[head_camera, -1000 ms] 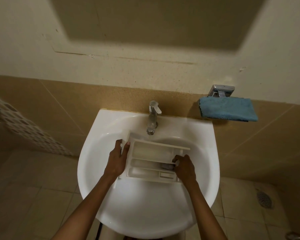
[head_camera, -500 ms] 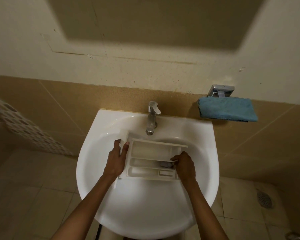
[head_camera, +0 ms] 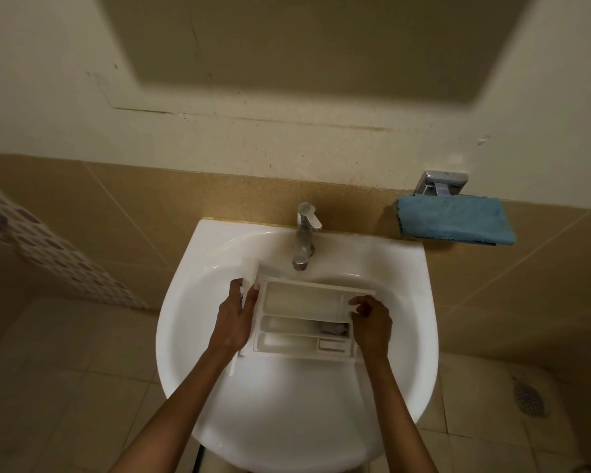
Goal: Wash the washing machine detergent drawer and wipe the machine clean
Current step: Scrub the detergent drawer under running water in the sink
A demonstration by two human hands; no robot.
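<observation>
I'm holding the detergent drawer (head_camera: 301,302) in the sink (head_camera: 174,322), near its back edge under the tap (head_camera: 304,240). My left hand (head_camera: 234,319) is gripping its front panel, and my right hand (head_camera: 371,324) is curling its fingers round the right end.

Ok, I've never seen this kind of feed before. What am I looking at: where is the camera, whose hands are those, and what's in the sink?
There is no machine here. The one camera sits on a person's head and looks down at their own bare arms. The left hand grips the left end of a white detergent drawer, which sits in the bowl of the white sink, just below the tap. The right hand is at the drawer's right end with fingers curled; whether it pinches the drawer is not clear. The drawer's compartments face up. On the wall to the right, a blue cloth lies on a metal holder.
</observation>
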